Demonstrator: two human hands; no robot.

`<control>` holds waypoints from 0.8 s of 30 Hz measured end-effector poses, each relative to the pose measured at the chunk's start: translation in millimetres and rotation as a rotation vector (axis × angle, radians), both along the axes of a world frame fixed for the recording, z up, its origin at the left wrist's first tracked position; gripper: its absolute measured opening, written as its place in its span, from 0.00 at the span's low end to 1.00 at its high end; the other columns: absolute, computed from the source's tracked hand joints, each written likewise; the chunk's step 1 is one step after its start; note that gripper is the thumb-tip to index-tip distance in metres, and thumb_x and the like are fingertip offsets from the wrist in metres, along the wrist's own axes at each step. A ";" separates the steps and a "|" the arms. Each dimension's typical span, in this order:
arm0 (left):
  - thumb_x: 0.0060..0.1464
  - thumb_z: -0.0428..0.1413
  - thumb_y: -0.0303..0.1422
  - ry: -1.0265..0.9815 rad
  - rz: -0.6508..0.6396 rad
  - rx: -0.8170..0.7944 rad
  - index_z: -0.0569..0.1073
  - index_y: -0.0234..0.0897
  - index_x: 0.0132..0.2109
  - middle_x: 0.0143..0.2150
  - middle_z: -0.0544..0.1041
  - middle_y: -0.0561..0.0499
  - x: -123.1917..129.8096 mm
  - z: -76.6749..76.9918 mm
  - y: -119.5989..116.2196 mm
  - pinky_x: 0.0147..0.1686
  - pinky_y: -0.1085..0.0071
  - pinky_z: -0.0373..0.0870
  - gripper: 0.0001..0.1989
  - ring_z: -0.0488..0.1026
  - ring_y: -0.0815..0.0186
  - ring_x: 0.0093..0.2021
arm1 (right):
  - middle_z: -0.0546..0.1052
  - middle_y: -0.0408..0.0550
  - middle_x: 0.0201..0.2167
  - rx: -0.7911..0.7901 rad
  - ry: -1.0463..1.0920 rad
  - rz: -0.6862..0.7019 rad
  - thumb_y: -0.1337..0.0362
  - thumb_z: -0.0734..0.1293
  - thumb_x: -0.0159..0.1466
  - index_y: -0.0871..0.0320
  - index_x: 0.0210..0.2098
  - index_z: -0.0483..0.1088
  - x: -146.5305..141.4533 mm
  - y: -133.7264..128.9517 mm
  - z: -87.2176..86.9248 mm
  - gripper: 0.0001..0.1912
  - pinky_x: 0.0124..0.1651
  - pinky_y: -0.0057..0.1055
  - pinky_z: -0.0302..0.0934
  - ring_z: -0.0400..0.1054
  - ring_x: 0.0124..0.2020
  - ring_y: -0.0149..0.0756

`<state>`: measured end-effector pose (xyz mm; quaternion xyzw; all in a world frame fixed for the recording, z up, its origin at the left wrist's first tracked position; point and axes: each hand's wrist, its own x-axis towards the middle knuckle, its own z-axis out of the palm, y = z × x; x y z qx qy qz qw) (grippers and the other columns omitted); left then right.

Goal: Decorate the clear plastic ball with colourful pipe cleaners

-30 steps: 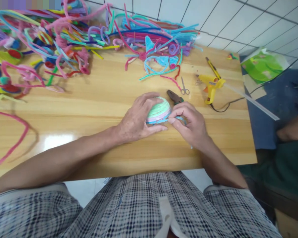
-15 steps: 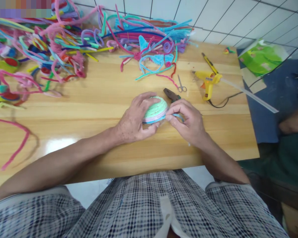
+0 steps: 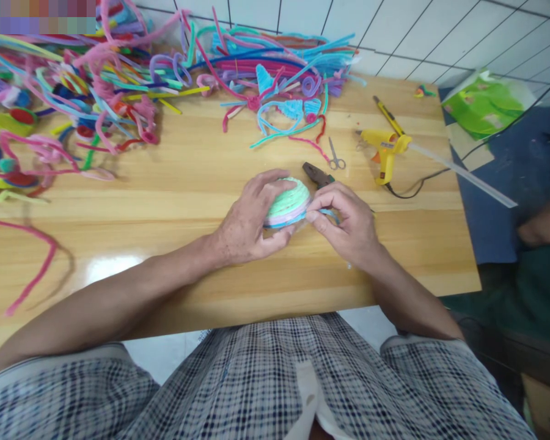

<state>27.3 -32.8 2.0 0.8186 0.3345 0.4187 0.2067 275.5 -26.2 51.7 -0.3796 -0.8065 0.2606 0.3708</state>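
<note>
My left hand [image 3: 256, 220] grips a dome wound from pipe cleaners [image 3: 291, 198], mint green on top with lilac and blue bands at its lower rim. Its thumb lies below the rim and its fingers reach over the far side. At the dome's right edge, my right hand [image 3: 343, 223] pinches a blue pipe cleaner [image 3: 330, 214], whose loose end curves out behind the fingertips. A pair of pliers [image 3: 317, 175] lies just beyond my right hand, its handles partly hidden. Small scissors [image 3: 336, 157] rest farther back.
Many coloured pipe cleaners [image 3: 238, 61] are heaped along the back and left. A yellow glue gun [image 3: 385, 153] with a long glue stick and cord lies right, beside a yellow utility knife [image 3: 387, 115]. A green bag [image 3: 486, 107] and another person's arm [image 3: 543, 223] are at the right.
Both hands keep nearly the same hold on the dome and the blue pipe cleaner. The view has shifted very slightly; nothing else visibly moved.
</note>
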 end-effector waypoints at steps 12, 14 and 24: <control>0.72 0.57 0.42 -0.014 -0.029 0.033 0.61 0.44 0.76 0.74 0.70 0.33 -1.2 -0.1 0.6 0.73 0.38 0.69 0.31 0.68 0.43 0.77 | 0.83 0.44 0.39 0.010 -0.021 -0.001 0.62 0.72 0.73 0.50 0.39 0.76 0.6 0.8 -1.7 0.05 0.47 0.40 0.72 0.78 0.41 0.40; 0.72 0.57 0.42 -0.014 -0.038 0.033 0.61 0.44 0.76 0.74 0.70 0.33 -1.2 1.5 0.6 0.74 0.38 0.69 0.30 0.67 0.44 0.77 | 0.83 0.44 0.39 0.004 -0.014 -0.005 0.63 0.72 0.73 0.50 0.39 0.77 0.5 0.6 -1.5 0.04 0.47 0.40 0.72 0.77 0.41 0.40; 0.70 0.61 0.49 0.002 -0.029 -0.016 0.63 0.46 0.76 0.76 0.70 0.33 -4.1 1.9 2.1 0.74 0.36 0.68 0.35 0.67 0.41 0.77 | 0.83 0.45 0.38 -0.077 0.017 0.034 0.61 0.74 0.72 0.50 0.38 0.77 4.1 4.2 3.8 0.05 0.44 0.38 0.72 0.77 0.40 0.39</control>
